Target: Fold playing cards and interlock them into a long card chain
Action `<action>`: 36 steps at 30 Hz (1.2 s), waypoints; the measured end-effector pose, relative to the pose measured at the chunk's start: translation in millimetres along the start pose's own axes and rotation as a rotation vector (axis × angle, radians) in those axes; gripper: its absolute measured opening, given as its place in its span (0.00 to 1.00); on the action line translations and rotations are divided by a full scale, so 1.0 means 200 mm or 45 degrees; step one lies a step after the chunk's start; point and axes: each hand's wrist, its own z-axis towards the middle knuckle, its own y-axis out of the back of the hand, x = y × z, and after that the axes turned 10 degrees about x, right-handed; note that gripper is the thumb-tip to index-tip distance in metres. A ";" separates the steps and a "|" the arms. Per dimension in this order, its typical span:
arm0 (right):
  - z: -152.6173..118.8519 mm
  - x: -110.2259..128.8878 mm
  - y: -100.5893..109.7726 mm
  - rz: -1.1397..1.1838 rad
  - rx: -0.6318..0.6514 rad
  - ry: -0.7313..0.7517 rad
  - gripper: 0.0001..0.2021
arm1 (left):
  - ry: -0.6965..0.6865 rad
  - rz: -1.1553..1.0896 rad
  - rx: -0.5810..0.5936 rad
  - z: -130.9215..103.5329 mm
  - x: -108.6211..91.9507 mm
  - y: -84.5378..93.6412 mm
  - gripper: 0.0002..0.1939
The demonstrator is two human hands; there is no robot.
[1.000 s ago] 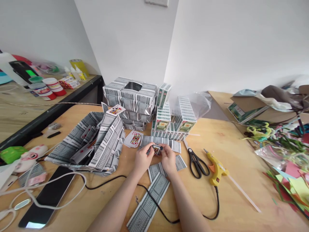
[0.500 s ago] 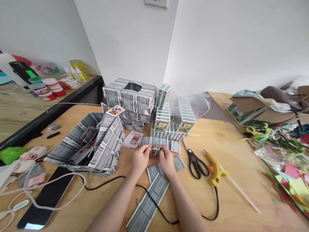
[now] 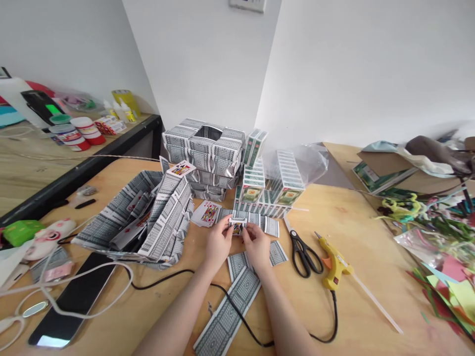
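Observation:
Between my left hand [image 3: 218, 242] and my right hand [image 3: 257, 243] is a playing card [image 3: 238, 228], its picture side toward me and its upper edge folded over. Both hands pinch it, one at each end. Behind it lies a row of cards [image 3: 254, 217] with grey patterned backs. Under my wrists a long strip of joined cards [image 3: 229, 312] runs toward me, and another card strip [image 3: 278, 253] crosses beneath my right hand. Loose face-up cards [image 3: 206, 213] lie just left of the row.
A folded-card basket [image 3: 166, 222] stands left, a box of cards [image 3: 202, 148] behind. Card packs [image 3: 287, 183] are stacked at the back. Scissors [image 3: 305, 254] and a yellow glue gun [image 3: 334, 262] lie right; its black cord [image 3: 237, 309] passes under my arms. A phone [image 3: 74, 301] is left.
The upper edge of the card has been folded further over toward me, showing a patterned strip above the picture. Both hands keep their pinch; the whole view has shifted slightly.

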 end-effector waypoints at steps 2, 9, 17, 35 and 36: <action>0.00 0.01 0.00 0.003 0.001 -0.012 0.11 | -0.019 0.058 0.024 -0.01 0.01 0.00 0.19; 0.00 0.01 0.01 0.116 -0.003 -0.033 0.12 | -0.024 0.223 -0.011 -0.01 -0.01 0.01 0.21; -0.02 0.06 0.03 0.665 0.292 -0.103 0.10 | -0.072 0.119 -0.012 0.00 -0.07 0.03 0.13; -0.01 0.11 0.05 1.294 0.571 -0.286 0.10 | -0.351 0.192 -0.050 0.00 -0.09 0.04 0.14; -0.01 0.11 0.05 1.296 0.561 -0.280 0.09 | -0.365 0.210 -0.052 0.00 -0.09 0.04 0.15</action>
